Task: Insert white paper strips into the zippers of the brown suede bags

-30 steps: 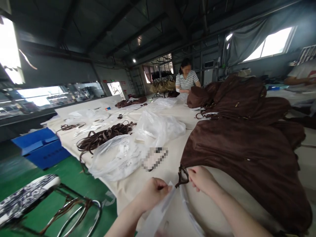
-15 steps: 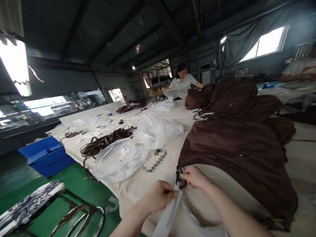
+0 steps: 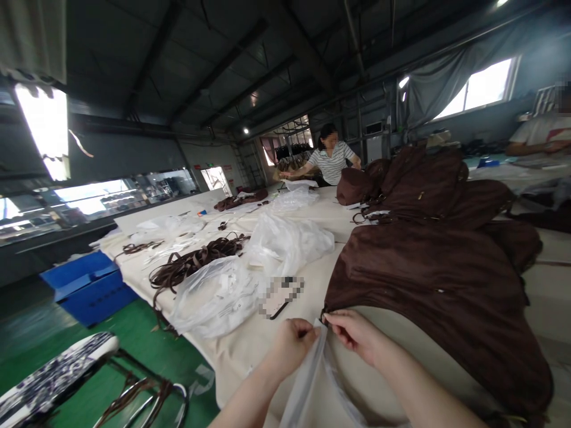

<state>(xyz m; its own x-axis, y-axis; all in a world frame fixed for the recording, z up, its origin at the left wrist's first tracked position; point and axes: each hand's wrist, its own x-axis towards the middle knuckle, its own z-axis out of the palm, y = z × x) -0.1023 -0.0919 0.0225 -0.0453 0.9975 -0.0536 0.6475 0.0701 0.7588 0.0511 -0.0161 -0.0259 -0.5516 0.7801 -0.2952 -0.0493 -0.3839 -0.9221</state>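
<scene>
A large dark brown bag (image 3: 423,285) lies flat on the cream-covered table, its curved edge facing me. My left hand (image 3: 292,345) pinches a long translucent white strip (image 3: 307,371) near its top end. The strip hangs down toward me and loops back to the right. At the bag's left corner, my right hand (image 3: 354,333) has its fingertips closed on the bag's strap end, close beside the strip's top. My right fingers partly hide that corner, so its fittings are hard to make out.
A crumpled clear plastic bag (image 3: 216,297) and a heap of brown straps (image 3: 196,258) lie to the left. More brown bags (image 3: 423,184) are piled behind. A blue box (image 3: 91,291) and a patterned stool (image 3: 57,374) stand on the floor. A person (image 3: 331,160) works across the table.
My right fingers have closed over the bag's corner, covering the strap end that showed before. Both hands have drawn nearer each other. The person opposite has stretched an arm out sideways.
</scene>
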